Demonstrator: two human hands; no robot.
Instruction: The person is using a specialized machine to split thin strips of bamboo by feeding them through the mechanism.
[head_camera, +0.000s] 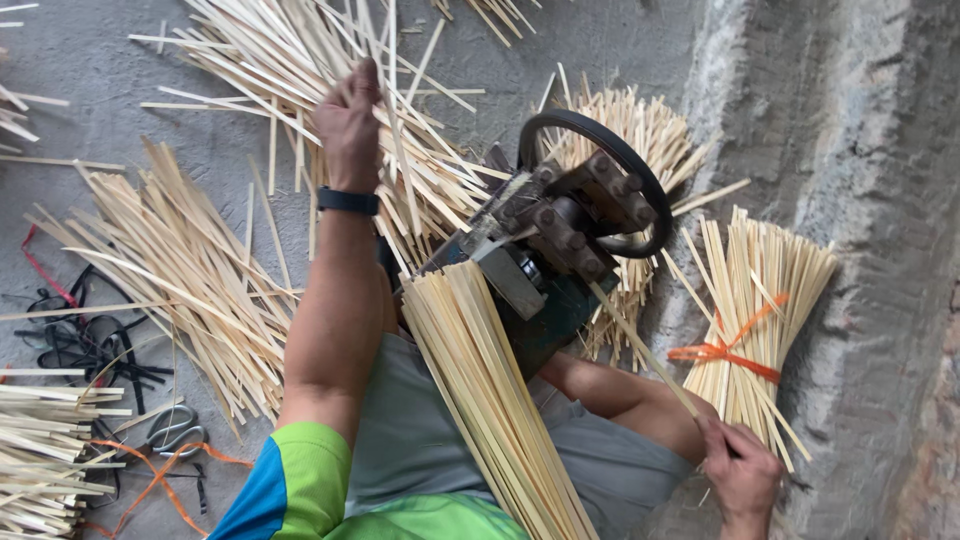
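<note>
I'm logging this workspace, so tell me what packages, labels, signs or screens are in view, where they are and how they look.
None in view.
Nearest to packaging: tied bundle of pale sticks, right by the wall, bound with orange strap.
Black wristband on the left wrist; no screen shows.

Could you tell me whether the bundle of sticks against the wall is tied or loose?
Tied: an orange band wraps the bundle around its middle.

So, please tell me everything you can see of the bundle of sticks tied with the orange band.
The bundle is many thin, pale sticks that look like split bamboo, cut about equal. An orange band ties it near the middle, and the ends fan out. It lies against the rough grey ledge, right of the machine. The right hand is at its lower end.
</note>
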